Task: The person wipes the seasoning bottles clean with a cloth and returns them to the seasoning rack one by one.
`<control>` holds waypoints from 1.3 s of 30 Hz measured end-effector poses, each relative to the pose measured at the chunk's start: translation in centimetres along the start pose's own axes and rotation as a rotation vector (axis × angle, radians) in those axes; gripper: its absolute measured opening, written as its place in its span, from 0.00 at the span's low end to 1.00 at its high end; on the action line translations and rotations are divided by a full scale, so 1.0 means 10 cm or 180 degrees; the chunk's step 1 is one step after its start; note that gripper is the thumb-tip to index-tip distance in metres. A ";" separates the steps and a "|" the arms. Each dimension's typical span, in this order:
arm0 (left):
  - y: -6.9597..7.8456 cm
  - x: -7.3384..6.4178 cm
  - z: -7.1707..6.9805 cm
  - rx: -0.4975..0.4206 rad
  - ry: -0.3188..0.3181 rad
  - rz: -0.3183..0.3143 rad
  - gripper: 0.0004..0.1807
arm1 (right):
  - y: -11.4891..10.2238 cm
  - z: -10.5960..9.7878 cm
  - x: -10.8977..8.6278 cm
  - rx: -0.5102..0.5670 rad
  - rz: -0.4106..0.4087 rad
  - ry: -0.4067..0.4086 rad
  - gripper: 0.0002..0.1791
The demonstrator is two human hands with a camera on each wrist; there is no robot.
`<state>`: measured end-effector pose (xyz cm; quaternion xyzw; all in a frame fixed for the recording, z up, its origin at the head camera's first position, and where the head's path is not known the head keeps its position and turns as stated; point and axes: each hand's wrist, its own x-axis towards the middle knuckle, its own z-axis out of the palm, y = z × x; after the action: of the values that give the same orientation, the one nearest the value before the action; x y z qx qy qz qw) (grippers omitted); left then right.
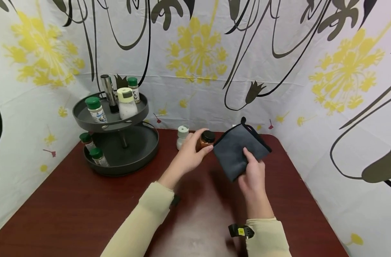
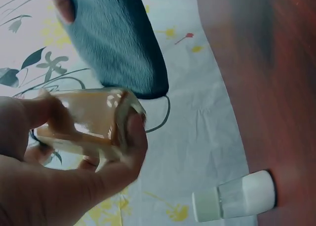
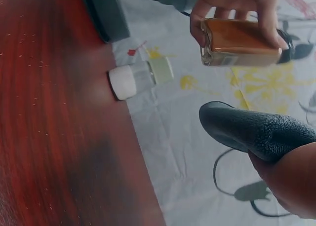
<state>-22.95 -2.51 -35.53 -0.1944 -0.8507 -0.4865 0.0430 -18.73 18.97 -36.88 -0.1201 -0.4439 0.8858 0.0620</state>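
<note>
In the head view, the left hand [image 1: 189,152] grips a black-lidded jar [image 1: 207,139] at centre; right of it, the right hand [image 1: 254,172] pinches a dark cloth [image 1: 234,150]. The left wrist view shows the jar centre-left, the cloth above. In the right wrist view, the jar is upper right, a shaker [image 3: 124,82] left of centre.

no legible text observed; print on the blue-marked bottle [image 1: 98,115] and yellow strap tag [image 1: 241,232] too small to read.

Free passage over the tabletop [image 1: 70,214] at front left, obstacles behind: two-tier stand [image 1: 118,127], shaker [image 1: 182,132].
</note>
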 end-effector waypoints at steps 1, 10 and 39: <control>-0.01 -0.03 0.01 0.0014 0.0020 -0.0018 0.33 | 0.02 0.04 -0.01 -0.0187 -0.0034 0.0002 0.35; -0.01 -0.39 0.04 0.0135 0.0404 -0.0234 0.33 | 0.26 0.29 -0.18 -0.2400 -0.1179 -0.0147 0.27; -0.04 -0.75 0.01 0.0527 0.1101 -0.0041 0.27 | 0.44 0.47 -0.37 -0.3753 -0.2558 -0.1192 0.18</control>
<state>-16.20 -4.83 -37.90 -0.0983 -0.8689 -0.4413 0.2013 -16.46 11.93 -37.18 0.1917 -0.8592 0.4148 0.2301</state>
